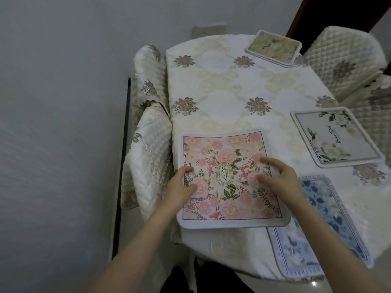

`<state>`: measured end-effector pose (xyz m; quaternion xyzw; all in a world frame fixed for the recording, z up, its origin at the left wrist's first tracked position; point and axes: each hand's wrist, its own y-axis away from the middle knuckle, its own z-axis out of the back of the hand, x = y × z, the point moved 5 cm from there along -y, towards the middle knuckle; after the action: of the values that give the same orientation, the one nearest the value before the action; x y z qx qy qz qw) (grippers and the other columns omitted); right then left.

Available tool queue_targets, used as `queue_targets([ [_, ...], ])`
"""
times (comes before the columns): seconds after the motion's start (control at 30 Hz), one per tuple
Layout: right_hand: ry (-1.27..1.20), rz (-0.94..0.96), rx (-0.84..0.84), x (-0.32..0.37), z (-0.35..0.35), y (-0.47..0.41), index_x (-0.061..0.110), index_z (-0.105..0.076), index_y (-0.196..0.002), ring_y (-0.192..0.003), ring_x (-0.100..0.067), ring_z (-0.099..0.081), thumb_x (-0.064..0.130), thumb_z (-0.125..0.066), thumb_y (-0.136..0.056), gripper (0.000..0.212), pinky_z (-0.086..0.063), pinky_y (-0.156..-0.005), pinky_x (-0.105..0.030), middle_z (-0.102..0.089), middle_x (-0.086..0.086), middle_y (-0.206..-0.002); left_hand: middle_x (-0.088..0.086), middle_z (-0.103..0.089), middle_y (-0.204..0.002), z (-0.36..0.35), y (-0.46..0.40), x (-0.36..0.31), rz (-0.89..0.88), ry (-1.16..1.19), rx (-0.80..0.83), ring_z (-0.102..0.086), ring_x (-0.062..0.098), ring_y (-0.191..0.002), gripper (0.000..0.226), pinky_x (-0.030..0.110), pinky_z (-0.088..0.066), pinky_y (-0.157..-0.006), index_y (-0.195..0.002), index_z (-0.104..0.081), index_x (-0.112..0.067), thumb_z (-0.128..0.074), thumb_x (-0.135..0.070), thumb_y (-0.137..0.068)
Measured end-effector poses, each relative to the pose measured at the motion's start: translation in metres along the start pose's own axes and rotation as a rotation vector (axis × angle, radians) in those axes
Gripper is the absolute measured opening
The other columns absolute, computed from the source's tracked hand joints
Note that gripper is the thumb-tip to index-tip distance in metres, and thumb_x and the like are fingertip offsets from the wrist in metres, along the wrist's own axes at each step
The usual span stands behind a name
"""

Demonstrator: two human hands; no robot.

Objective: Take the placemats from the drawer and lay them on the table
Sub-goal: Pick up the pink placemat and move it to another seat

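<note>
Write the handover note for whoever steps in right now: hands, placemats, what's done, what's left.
Left hand: grips the left edge of the pink floral placemat.
Right hand: fingers spread, resting on the same mat.
Blue placemat: near table edge, its corner under the pink one.
Grey-bordered white-flower placemat: right side.
Pale floral placemat: far end.
Done: four mats on the table.
Left: square up the pink mat, clear the overlap. Drawer not in view.

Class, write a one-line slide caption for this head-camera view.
Both hands, left hand and right hand, set a pink floral placemat on the covered table beside three others.
</note>
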<state>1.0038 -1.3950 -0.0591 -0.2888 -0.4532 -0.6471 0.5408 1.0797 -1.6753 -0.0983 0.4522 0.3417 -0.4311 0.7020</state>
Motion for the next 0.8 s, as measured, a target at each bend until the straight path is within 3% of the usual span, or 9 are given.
queue_targets([
  [0.07,0.030,-0.005,0.018,-0.006,-0.007,-0.031,0.018,-0.066,-0.121,-0.107,-0.021,-0.062,-0.001,-0.074,-0.075,0.050,-0.055,-0.087,-0.035,-0.061,-0.001,-0.123,-0.006,-0.047,-0.133,-0.011,-0.023,0.005,0.041,0.002,-0.022,-0.046,-0.003,-0.063,0.047,0.006,-0.042,-0.051,-0.127,-0.051,-0.021,-0.062,0.000,-0.086],
  [0.17,0.080,-0.005,0.050,-0.013,-0.020,-0.068,0.018,-0.065,-0.122,-0.109,-0.021,-0.060,0.001,-0.073,-0.075,0.050,-0.054,-0.091,-0.041,-0.059,0.004,-0.118,0.000,-0.047,-0.136,-0.023,-0.051,0.017,0.106,0.015,-0.063,-0.042,-0.006,-0.064,0.049,0.001,-0.040,-0.053,-0.127,-0.050,-0.017,-0.060,0.005,-0.085],
  [0.3,0.047,-0.022,0.104,-0.032,-0.041,-0.106,0.016,-0.064,-0.123,-0.107,-0.021,-0.061,0.000,-0.071,-0.078,0.049,-0.055,-0.090,-0.043,-0.060,0.003,-0.118,-0.001,-0.049,-0.132,-0.030,-0.079,0.034,0.147,0.043,-0.125,-0.049,-0.004,-0.082,0.061,0.000,-0.040,-0.055,-0.135,-0.042,-0.022,-0.059,0.008,-0.085],
  [0.4,0.046,-0.045,0.132,-0.050,-0.053,-0.120,0.015,-0.062,-0.125,-0.087,-0.011,-0.064,-0.001,-0.069,-0.080,0.048,-0.058,-0.068,-0.023,-0.060,-0.001,-0.121,-0.007,-0.044,-0.128,-0.034,-0.089,0.050,0.199,0.074,-0.135,-0.051,0.009,-0.099,0.076,0.003,-0.041,-0.061,-0.146,-0.028,-0.027,-0.059,0.007,-0.086],
  [0.5,0.079,-0.040,0.142,-0.070,-0.057,-0.124,0.019,-0.059,-0.127,-0.086,-0.024,-0.066,0.003,-0.065,-0.084,0.047,-0.054,-0.060,-0.031,-0.058,0.003,-0.122,-0.004,-0.039,-0.138,-0.039,-0.094,0.066,0.216,0.031,-0.130,-0.046,0.015,-0.119,0.082,0.013,-0.041,-0.083,-0.150,-0.019,-0.029,-0.061,0.002,-0.086],
  [0.6,0.216,-0.002,0.160,-0.086,-0.063,-0.129,0.022,-0.054,-0.133,-0.105,-0.013,-0.051,0.012,-0.065,-0.086,0.049,-0.042,-0.088,-0.027,-0.049,0.001,-0.121,0.006,-0.026,-0.129,-0.038,-0.096,0.077,0.273,-0.152,-0.203,-0.032,0.024,-0.125,0.081,0.026,-0.029,-0.104,-0.150,-0.021,-0.023,-0.066,-0.010,-0.084],
  [0.67,0.338,0.083,0.149,-0.093,-0.066,-0.130,0.024,-0.050,-0.136,-0.108,-0.017,-0.042,0.018,-0.064,-0.087,0.051,-0.038,-0.094,-0.030,-0.037,-0.004,-0.118,0.004,-0.019,-0.124,-0.039,-0.096,0.081,0.228,-0.316,-0.222,-0.023,0.024,-0.123,0.079,0.038,-0.025,-0.113,-0.151,-0.021,-0.020,-0.064,-0.022,-0.085],
  [0.8,0.633,0.272,0.075,-0.107,-0.074,-0.123,0.020,-0.040,-0.146,-0.126,-0.030,-0.027,0.032,-0.048,-0.096,0.052,-0.030,-0.099,-0.041,-0.029,-0.019,-0.139,0.015,-0.019,-0.152,-0.050,-0.095,0.095,0.068,-0.678,-0.209,-0.019,0.033,-0.140,0.070,0.049,-0.023,-0.115,-0.152,-0.017,-0.009,-0.027,-0.050,-0.096],
])
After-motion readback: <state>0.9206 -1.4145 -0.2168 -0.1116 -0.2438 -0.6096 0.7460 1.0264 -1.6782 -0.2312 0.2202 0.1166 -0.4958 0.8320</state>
